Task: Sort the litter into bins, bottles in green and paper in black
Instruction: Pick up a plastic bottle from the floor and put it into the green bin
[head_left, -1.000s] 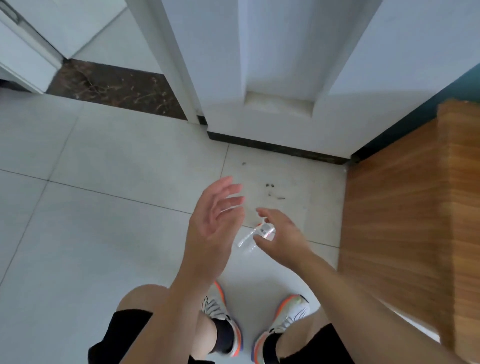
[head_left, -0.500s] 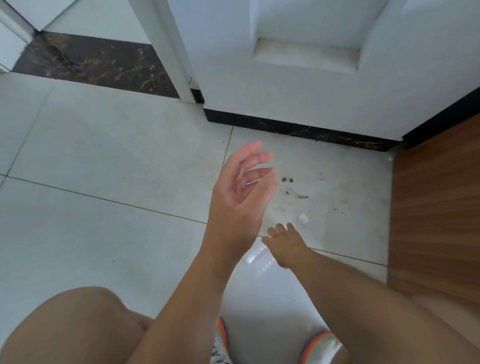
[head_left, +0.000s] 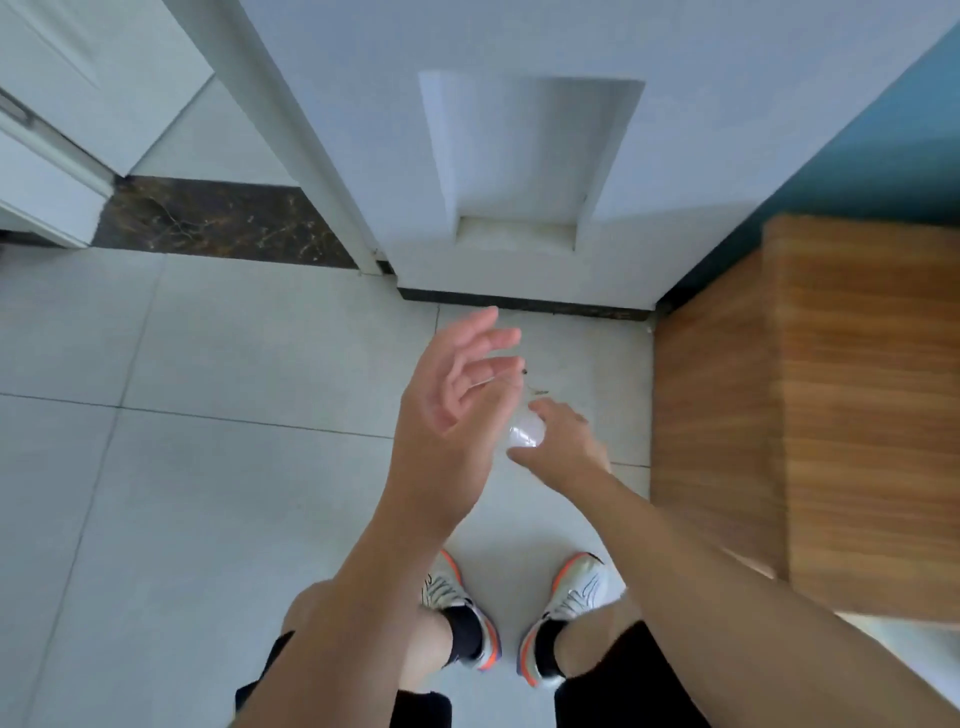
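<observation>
Head view: we've risen from the crouch; right hand now clasps the clear bottle, left hand spread empty at frame centre, green bin next.

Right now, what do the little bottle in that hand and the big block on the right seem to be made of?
The bottle, held in the right hand, looks like thin clear plastic: see-through, with shiny highlights. The block looks like wood or a wood-look laminate: orange-brown with long grain stripes and a matte face. The blur leaves it open which.

One clear bottle, two hands, two shoes.
</observation>
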